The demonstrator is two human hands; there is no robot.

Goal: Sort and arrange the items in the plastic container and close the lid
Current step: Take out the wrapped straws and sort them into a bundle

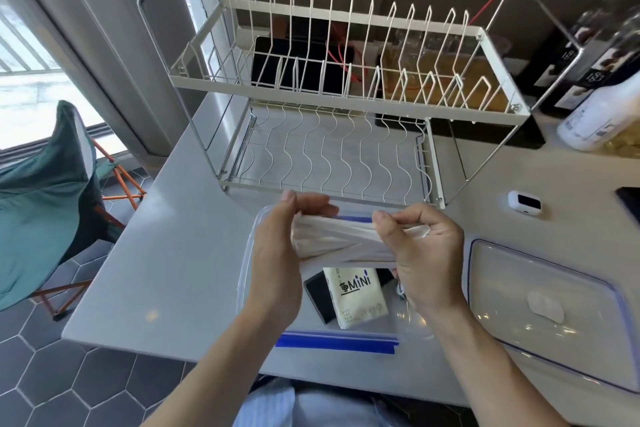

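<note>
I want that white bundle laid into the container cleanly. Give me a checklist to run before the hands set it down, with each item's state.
1. Bundle held: left hand and right hand both grip the white bundle. Ok.
2. Bundle above the plastic container: ok.
3. Lid off, lying right of the container: ok.
4. Free floor space inside: tissue pack lies on a black item; the rest is hidden by the hands. Cannot tell.
5. Blue latch at the near edge folded outward: ok.
</note>
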